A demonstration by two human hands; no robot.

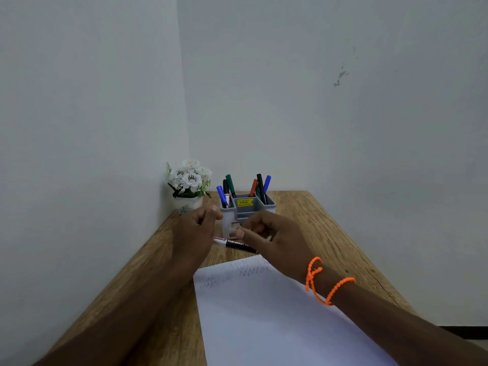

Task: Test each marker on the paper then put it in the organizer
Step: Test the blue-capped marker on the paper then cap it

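- Meeting in a corner behind the organizer (248,207), two plain pale walls (343,101) bound the room; one shows a small scuffed patch.
- One wooden table (317,220), brown and grained, carries the organizer at its far end.
- One white paper sheet (264,326) lies nearer than the organizer, with faint zigzag scribbles at its far edge.
- Two bare hands hover just in front of the organizer: left hand (195,233) loosely curled, right hand (274,236) with fingers bent; what either grips, I cannot tell. Orange beaded bands (327,286) circle the right wrist.
- One grey plastic organizer holds about seven upright markers: blue, black, green, red.
- One white flower pot (190,186) stands left of the organizer.
- One marker (237,244) lies flat between organizer and paper, below both hands.
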